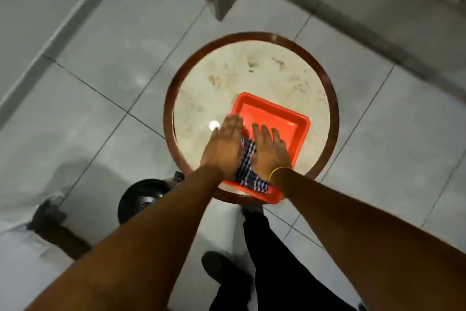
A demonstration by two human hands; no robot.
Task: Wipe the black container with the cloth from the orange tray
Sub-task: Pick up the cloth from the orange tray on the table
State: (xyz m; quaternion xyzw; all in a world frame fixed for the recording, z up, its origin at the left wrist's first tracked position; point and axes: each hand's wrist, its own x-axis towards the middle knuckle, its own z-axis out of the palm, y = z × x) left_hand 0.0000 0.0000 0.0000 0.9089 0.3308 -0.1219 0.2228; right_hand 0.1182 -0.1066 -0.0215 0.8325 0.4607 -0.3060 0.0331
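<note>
An orange tray sits on the near right part of a round table. A blue and white checked cloth lies in the tray's near end. My left hand rests flat over the tray's left rim and the cloth's left edge, fingers stretched out. My right hand lies flat on the cloth inside the tray, fingers apart. Neither hand has its fingers curled around the cloth. A black round container stands on the floor left of the table, partly hidden by my left forearm.
The table has a dark wooden rim and a pale stained top. Grey tiled floor surrounds it. A dark wooden furniture leg stands at the lower left. My legs in black trousers and a shoe are below the table.
</note>
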